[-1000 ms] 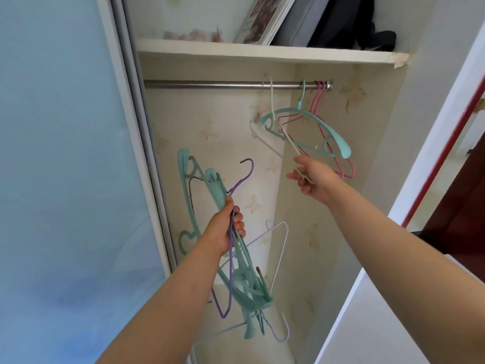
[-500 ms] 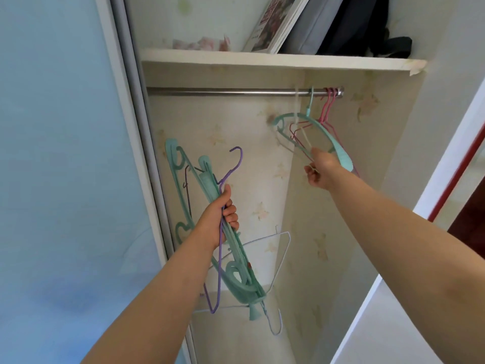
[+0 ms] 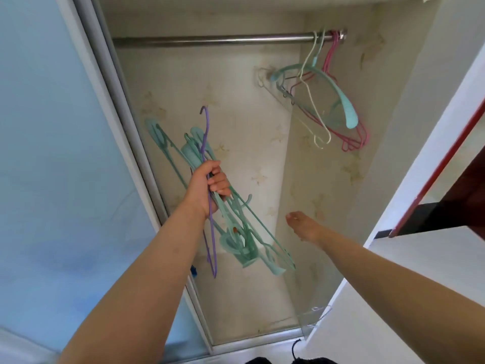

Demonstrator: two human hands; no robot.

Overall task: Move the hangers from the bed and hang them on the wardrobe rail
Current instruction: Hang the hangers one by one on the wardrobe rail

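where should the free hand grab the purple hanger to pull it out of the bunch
Pinch the purple hanger on its bare neck just under the hook, above the left hand. That part sticks up clear of the teal hangers. The right hand should likely come from the right and lift upward.

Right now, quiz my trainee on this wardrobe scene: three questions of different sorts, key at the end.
1. True or false: the right hand holds a hanger.
2. Which hand grips the bundle of hangers? A) left B) right C) both
3. Fill in: the hung hangers sit at the ____ end of the rail.

Key: 1. False, it holds nothing. 2. A, the left hand. 3. Right.
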